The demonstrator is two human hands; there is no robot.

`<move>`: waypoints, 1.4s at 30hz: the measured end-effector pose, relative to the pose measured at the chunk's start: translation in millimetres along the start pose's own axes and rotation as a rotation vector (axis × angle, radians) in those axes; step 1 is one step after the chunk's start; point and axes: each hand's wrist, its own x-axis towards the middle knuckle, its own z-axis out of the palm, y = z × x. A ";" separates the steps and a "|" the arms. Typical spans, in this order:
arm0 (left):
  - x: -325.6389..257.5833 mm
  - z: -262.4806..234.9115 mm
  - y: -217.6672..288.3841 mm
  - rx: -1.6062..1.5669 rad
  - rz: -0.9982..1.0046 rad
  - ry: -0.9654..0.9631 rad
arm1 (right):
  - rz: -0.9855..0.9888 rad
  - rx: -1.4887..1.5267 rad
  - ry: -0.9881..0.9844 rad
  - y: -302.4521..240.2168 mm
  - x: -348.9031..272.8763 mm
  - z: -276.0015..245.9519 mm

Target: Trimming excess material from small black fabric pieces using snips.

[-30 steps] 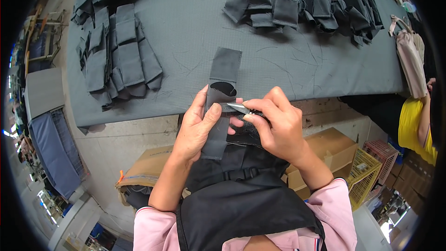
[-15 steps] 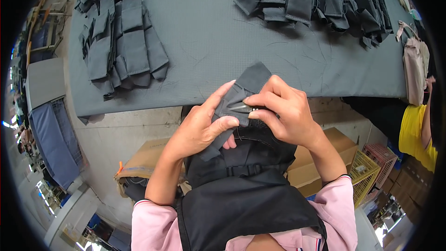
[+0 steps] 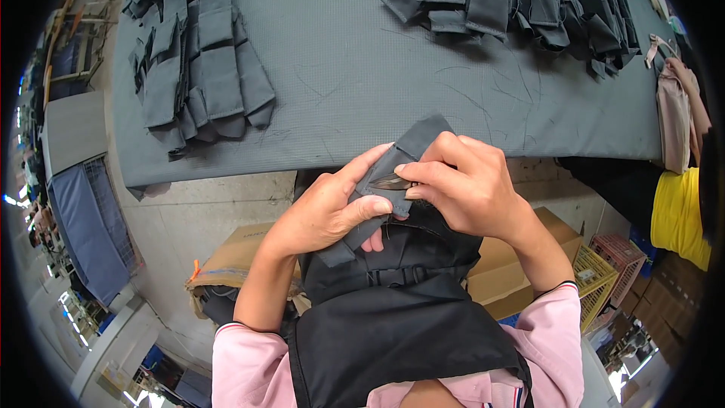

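Observation:
A dark grey sewn fabric strip (image 3: 427, 134) lies slantwise across my lap, just off the near table edge. My left hand (image 3: 329, 208) wraps round its lower part, with the thumb on top and fingertips showing beneath. In the pinched fingers of my right hand (image 3: 474, 180) is a small pointed metal tool, which looks like thread snips (image 3: 387, 181). Its tip lies against the middle of the strip, at a fold or pocket. The rest of the tool is hidden by my fingers.
On the grey-covered table (image 3: 332, 68) lie a pile of similar strips (image 3: 223, 68) at left and another pile (image 3: 487, 7) at far right. Cardboard boxes (image 3: 521, 264) stand below, beside yellow crates (image 3: 593, 279). Someone in a yellow garment (image 3: 680, 215) is at the right edge.
The strip and both hands have shifted slightly; the strip's upper end has moved right and a little down. At the right edge, the other person's arm has moved up to the beige cloth.

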 end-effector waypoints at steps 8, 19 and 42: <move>2.3 3.1 2.5 -0.063 -0.005 -0.034 | 0.028 0.158 0.003 2.6 1.1 4.5; 2.4 1.8 -0.4 0.018 0.012 0.006 | 0.236 0.201 0.084 -5.6 -7.4 11.4; 25.7 16.2 -1.8 -0.492 0.178 0.440 | 0.416 0.428 0.341 -8.8 12.9 54.2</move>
